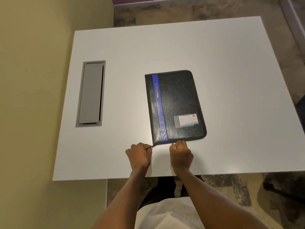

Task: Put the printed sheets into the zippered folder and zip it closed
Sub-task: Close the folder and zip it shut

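A white table [198, 47] stands beside a pale yellow wall [33, 80], a grey cable hatch [90, 94] set into its left part. Mottled grey-brown carpet [198, 10] covers the floor.

Folder [177, 100] shut, contents hidden, card [186, 120] writing too small to read, dark strip [153, 146] pinched by left hand [140, 156] too small to identify, fingertips of right hand [180, 154] hidden, table [231, 55] corner cut off at right frame edge.

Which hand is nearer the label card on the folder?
Right. The right hand holds the folder at its near edge, below the label card; the left hand pinches the zipper end off the near-left corner, farther away.
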A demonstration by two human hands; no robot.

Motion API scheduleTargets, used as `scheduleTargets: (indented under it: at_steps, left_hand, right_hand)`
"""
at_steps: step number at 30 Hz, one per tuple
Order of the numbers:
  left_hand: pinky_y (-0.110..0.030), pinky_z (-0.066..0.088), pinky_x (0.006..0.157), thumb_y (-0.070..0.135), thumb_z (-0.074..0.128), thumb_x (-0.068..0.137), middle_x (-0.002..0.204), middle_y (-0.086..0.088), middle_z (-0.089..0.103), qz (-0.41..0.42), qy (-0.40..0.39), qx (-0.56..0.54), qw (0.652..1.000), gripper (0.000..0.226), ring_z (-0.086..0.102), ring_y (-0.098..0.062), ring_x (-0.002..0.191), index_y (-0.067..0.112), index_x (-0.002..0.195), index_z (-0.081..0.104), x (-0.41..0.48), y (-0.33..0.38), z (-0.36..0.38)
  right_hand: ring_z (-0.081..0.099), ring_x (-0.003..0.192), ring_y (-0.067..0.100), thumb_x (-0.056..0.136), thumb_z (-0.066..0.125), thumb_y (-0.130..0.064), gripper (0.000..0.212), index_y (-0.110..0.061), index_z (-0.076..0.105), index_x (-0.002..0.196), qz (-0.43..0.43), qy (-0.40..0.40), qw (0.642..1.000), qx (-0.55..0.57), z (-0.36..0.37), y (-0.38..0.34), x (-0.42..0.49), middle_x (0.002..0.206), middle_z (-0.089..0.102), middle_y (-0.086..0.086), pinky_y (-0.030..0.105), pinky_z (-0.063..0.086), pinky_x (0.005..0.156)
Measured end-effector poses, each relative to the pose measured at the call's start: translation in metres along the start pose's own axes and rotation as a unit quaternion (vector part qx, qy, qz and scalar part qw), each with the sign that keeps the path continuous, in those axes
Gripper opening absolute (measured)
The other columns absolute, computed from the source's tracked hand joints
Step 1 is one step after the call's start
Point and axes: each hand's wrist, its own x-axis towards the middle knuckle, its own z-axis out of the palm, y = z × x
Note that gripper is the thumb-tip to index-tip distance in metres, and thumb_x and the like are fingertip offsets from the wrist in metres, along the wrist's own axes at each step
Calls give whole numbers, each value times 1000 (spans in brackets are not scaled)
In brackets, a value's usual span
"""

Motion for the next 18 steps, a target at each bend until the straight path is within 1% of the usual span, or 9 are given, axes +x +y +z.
scheduleTargets:
  at_steps: [2, 4, 7, 8, 10, 12, 14, 16, 18]
  left_hand:
    - [-36, 24, 80, 31, 62, 98, 92, 4, 77, 2, 3, -2, 1000, 23, 62, -26, 100, 25, 84, 79, 2, -1, 1]
    - [-35, 25, 82, 32, 64, 98, 94, 6, 77, 4, 2, -1, 1000, 20, 63, -25, 101, 27, 91, 81, 4, -1, 0]
    - [-38, 30, 83, 29, 68, 97, 85, 5, 77, 20, 10, 3, 1000, 20, 64, -26, 92, 26, 83, 82, 6, -3, 1]
    - [-38, 31, 84, 30, 68, 97, 84, 6, 77, 20, 11, 4, 1000, 20, 65, -25, 90, 27, 82, 82, 7, -3, 1]
    - [-37, 30, 83, 31, 69, 97, 83, 7, 76, 25, 13, 14, 1000, 19, 65, -23, 88, 29, 83, 82, 9, -5, 1]
    - [-38, 29, 82, 32, 68, 97, 83, 7, 76, 31, 10, 29, 999, 19, 65, -23, 87, 31, 83, 82, 10, -6, 1]
    - [-39, 32, 84, 32, 68, 97, 90, 7, 78, 40, 12, 48, 998, 16, 65, -23, 90, 34, 90, 82, 10, -5, 0]
    - [-41, 32, 91, 28, 69, 95, 107, 6, 77, 72, 37, 62, 995, 15, 63, -24, 102, 34, 103, 80, 6, -2, 1]
    - [-47, 30, 107, 29, 72, 90, 133, 2, 65, 145, 57, 70, 985, 37, 55, -26, 125, 31, 127, 70, 1, 9, 5]
  right_hand:
    - [67, 52, 39, 83, 79, -7, 17, 1, 67, 74, 17, 0, 1000, 12, -8, 18, 8, 75, 66, 21, 38, 54, 49]
    - [67, 52, 39, 82, 80, -6, 17, 0, 68, 73, 9, 14, 1000, -3, -18, 36, 18, 75, 66, 20, 37, 53, 50]
    - [62, 44, 37, 74, 82, 0, 20, -1, 64, 66, 0, 58, 998, -33, -33, 54, 31, 68, 64, 18, 34, 50, 44]
    - [61, 44, 37, 75, 80, 1, 19, -1, 64, 66, 6, 69, 997, -43, -37, 61, 37, 68, 63, 18, 34, 49, 44]
    - [64, 54, 39, 87, 71, -5, 14, -1, 65, 75, 23, 54, 997, -41, -43, 81, 50, 77, 64, 17, 35, 50, 51]
    - [66, 73, 39, 99, 55, -19, 19, -6, 66, 90, 58, 14, 998, -15, -48, 101, 65, 92, 65, 12, 35, 47, 63]
    - [66, 79, 36, 100, 53, -21, 18, -10, 67, 95, 39, 1, 999, -11, -51, 117, 79, 99, 64, 8, 32, 43, 66]
    - [63, 82, 34, 100, 51, -18, 16, -12, 64, 94, 16, -26, 999, 20, -54, 125, 91, 97, 62, 6, 33, 43, 67]
    - [59, 80, 33, 99, 50, -14, 14, -12, 59, 89, -1, -63, 995, 80, -58, 130, 99, 94, 60, 5, 36, 44, 69]
